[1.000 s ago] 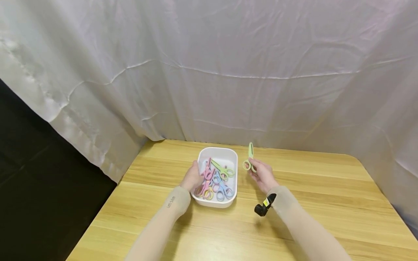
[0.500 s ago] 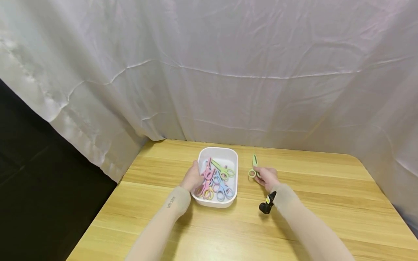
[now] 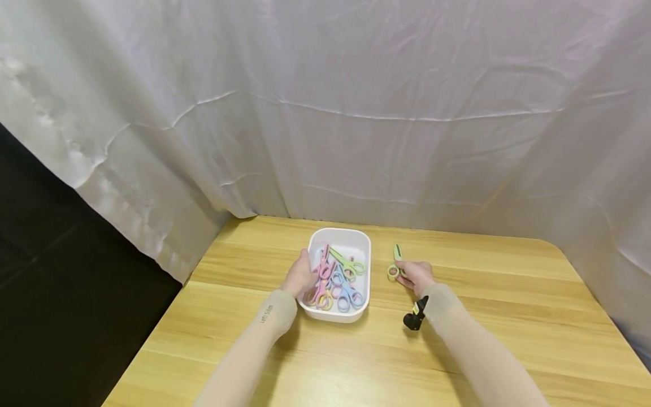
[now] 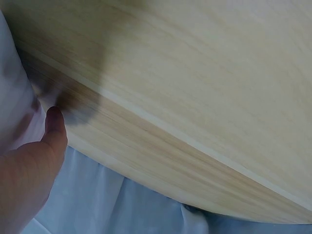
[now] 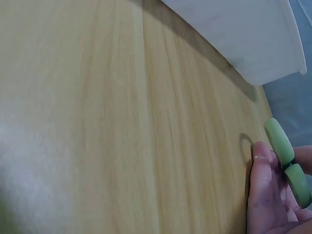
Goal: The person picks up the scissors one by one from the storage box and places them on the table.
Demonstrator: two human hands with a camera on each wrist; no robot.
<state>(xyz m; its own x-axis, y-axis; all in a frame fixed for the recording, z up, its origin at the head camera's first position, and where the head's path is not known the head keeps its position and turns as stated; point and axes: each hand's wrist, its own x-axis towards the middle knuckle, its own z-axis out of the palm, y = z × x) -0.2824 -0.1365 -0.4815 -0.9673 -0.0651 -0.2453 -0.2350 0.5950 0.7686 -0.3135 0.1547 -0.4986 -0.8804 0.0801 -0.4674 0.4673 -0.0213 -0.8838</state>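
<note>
A white plastic bin [image 3: 333, 317] holds several small scissors in pink, blue, green, yellow and lilac. At its left side my left hand [image 3: 299, 277] grips the wall and rim, next to the pink scissors [image 3: 320, 294]; in the left wrist view one digit [image 4: 55, 126] lies along the outside of the wall. To the right of the bin, my right hand [image 3: 417, 276] pinches a pair of light green scissors [image 3: 398, 252] by the handles, low at the tabletop, blades pointing away. In the right wrist view both green handle loops [image 5: 280, 141] show between the fingers; the blades are hidden.
The bin and hands are on a light wooden table [image 3: 508, 299]. A grey curtain [image 3: 381, 141] hangs along its back edge and sides. Dark cloth [image 3: 61, 294] covers the left. A small black camera [image 3: 414, 319] is strapped to the right wrist.
My right hand has lowered the green scissors toward the tabletop and moved slightly right, then stayed nearly still over the last half second. The left hand and bin have not moved.
</note>
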